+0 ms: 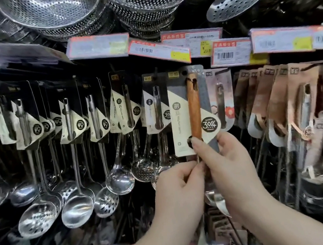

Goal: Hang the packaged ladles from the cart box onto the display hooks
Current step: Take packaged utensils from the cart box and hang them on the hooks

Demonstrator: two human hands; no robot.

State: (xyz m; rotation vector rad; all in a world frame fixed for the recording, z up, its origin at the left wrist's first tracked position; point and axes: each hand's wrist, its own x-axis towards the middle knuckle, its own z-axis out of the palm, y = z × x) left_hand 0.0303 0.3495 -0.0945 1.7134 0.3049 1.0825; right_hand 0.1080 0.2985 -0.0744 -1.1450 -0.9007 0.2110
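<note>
Wooden-handled packaged ladle [193,106] held upright before the hanging ladles [68,125]: left hand [179,185] grip pinches its stem, right hand [228,164] grip pinches its pack's lower edge.

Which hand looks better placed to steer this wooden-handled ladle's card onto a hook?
Right, probably. The right hand pinches the packaged ladle at its card's lower edge, so it steers the card directly; the left hand holds lower, on the metal stem.

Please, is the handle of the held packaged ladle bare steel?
No, the packaged ladle has a brown wooden handle, showing above the right hand.
</note>
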